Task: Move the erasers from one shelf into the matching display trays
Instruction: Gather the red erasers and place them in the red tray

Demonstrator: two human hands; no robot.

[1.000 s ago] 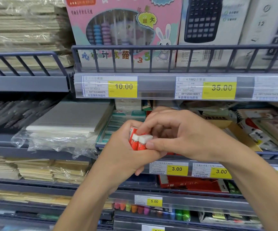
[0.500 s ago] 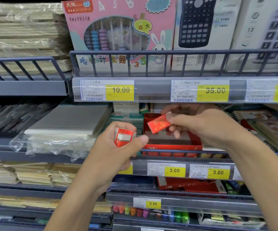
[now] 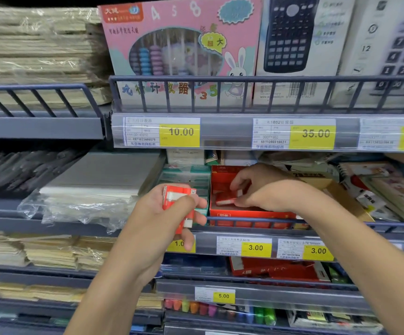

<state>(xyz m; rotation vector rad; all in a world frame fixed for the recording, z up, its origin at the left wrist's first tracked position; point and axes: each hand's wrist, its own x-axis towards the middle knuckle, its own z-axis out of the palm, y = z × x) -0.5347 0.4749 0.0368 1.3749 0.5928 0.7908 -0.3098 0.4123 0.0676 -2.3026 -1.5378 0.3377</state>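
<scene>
Inside the red display tray (image 3: 244,211), right hand (image 3: 263,189) now sets down 1 eraser (image 3: 225,201), pinched; left hand (image 3: 169,213) grips remaining erasers (image 3: 176,197).

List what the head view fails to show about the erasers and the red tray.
- Eraser count in the left hand: fingers cover the red-sleeved stack.
- Red tray contents: the right hand hides most of the floor.
- Eraser at the right fingertips: motion blur; gripped or released unclear.

Grey wire-fronted shelf (image 3: 251,220): red display tray (image 3: 222,180), teal tray (image 3: 186,176) beside, touching.
</scene>
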